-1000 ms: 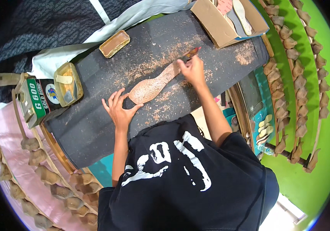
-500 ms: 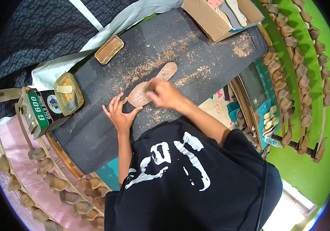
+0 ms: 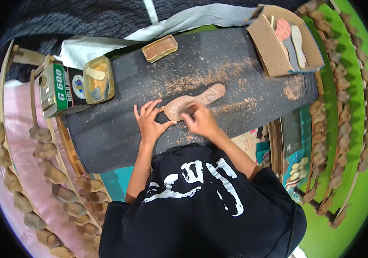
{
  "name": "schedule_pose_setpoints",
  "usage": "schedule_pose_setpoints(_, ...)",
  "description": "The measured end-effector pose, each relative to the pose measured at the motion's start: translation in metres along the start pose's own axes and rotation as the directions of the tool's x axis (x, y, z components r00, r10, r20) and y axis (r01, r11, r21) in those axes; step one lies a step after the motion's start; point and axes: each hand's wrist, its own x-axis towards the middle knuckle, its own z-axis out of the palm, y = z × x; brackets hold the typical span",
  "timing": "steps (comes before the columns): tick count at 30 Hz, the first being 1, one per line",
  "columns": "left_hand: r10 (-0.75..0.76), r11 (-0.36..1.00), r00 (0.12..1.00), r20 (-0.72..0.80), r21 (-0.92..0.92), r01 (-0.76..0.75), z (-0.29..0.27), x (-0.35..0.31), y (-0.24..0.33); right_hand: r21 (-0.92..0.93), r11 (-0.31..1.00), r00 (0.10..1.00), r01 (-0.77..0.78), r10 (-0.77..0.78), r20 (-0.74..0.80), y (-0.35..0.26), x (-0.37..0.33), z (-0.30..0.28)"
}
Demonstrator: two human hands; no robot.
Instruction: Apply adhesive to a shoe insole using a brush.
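Note:
A brown sole-shaped piece, wide at one end and narrow at the other, lies aslant on the dark cloth-covered table, dusted with shavings. At its wide left end is my left hand, palm down with fingers spread; the thumb and forefinger rest at its edge. My right hand is curled over the lower edge of the wide part, slightly blurred. Something dark shows at its fingers, too unclear to name.
Reddish-brown shavings litter the table. A shallow tub sits at the far edge. On the left, a cut-open container holds yellowish stuff beside a metal can. A cardboard box with sole shapes stands far right. Racks of shoe lasts flank both sides.
The whole view has shifted, so the table appears further right and lower. My left thumb has come in against the sole-shaped piece. My right hand stays curled over its wide part.

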Motion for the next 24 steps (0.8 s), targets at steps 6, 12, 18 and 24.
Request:
schedule_pose_setpoints(6,0.011,0.999,1.0,0.01,-0.032,-0.011,-0.009,-0.004,-0.01,0.228,0.961,0.987,-0.157,0.163,-0.008,-0.002,0.057,-0.002)
schedule_pose_setpoints(12,-0.001,0.996,0.994,0.109,-0.093,0.011,-0.05,0.0,-0.033,0.486,0.872,0.968,0.056,0.071,-0.24,0.032,0.158,-0.037)
schedule_pose_setpoints(18,-0.118,0.92,0.986,0.117,-0.361,0.152,-0.057,0.043,-0.051,0.632,0.774,0.967,0.019,0.145,-0.207,0.039,0.222,-0.022)
schedule_pose_setpoints(24,-0.227,0.709,0.973,0.048,-0.677,0.199,-0.033,0.113,-0.038,0.544,0.837,0.936,-0.05,0.229,-0.267,0.065,0.255,-0.003)
